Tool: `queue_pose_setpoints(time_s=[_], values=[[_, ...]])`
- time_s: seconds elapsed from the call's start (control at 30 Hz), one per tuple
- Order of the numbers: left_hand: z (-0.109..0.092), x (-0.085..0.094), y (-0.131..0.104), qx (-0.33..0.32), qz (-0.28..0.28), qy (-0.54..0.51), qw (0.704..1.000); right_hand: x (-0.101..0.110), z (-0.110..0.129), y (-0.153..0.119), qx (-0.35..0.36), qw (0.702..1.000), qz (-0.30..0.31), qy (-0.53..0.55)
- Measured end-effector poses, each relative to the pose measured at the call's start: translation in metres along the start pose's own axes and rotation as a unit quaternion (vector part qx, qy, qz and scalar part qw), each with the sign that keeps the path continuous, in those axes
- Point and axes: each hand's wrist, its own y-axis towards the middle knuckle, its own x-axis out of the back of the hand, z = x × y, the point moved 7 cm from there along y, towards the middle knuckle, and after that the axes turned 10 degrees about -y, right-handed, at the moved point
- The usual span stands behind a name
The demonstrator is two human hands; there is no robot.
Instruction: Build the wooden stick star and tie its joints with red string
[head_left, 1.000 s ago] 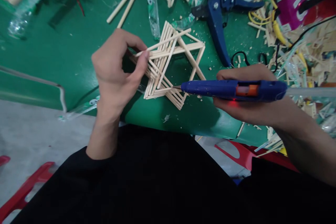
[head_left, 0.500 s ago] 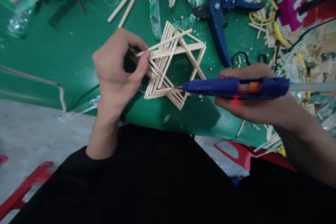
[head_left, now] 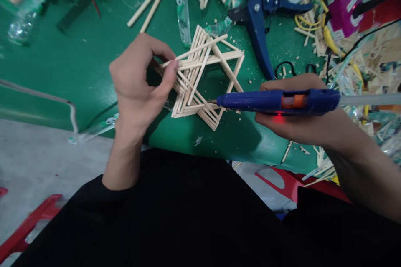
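A star-shaped frame of stacked wooden sticks [head_left: 200, 64] stands on the green table, built up in several layers. My left hand [head_left: 142, 81] pinches the frame's left corner, where stick ends meet between thumb and fingers; the fingertips behind are partly hidden. In my right hand [head_left: 291, 121] is a blue hot glue gun [head_left: 250, 101], with a red light glowing on its side and a pale glue stick [head_left: 369, 99] poking out the back. The gun's nozzle [head_left: 213, 102] points left and meets the sticks at the frame's lower front; whether it touches them I cannot tell.
Blue cutters [head_left: 258, 21] lie behind the frame. Loose sticks [head_left: 150, 2] and plastic wrappers [head_left: 182, 8] are strewn at the back. To the right are a purple box [head_left: 344, 10], yellow cords and heaped scraps. Red stools [head_left: 34, 225] stand below the table edge.
The glue gun and my right hand have shifted slightly left and tilted a little, with the nozzle at nearly the same spot. My left hand keeps its pinch on the frame.
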Motion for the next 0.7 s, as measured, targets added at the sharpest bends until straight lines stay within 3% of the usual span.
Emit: queue_pose_setpoints(time_s=[0.47, 0.7], values=[[-0.003, -0.002, -0.001, -0.049, 0.003, 0.017, 0.999, 0.003, 0.003, -0.003, 0.023, 1.000, -0.005, -0.015], [-0.002, -0.001, -0.001, -0.050, 0.008, 0.013, 0.999, 0.024, -0.007, -0.010, 0.034, 0.997, -0.024, -0.061]])
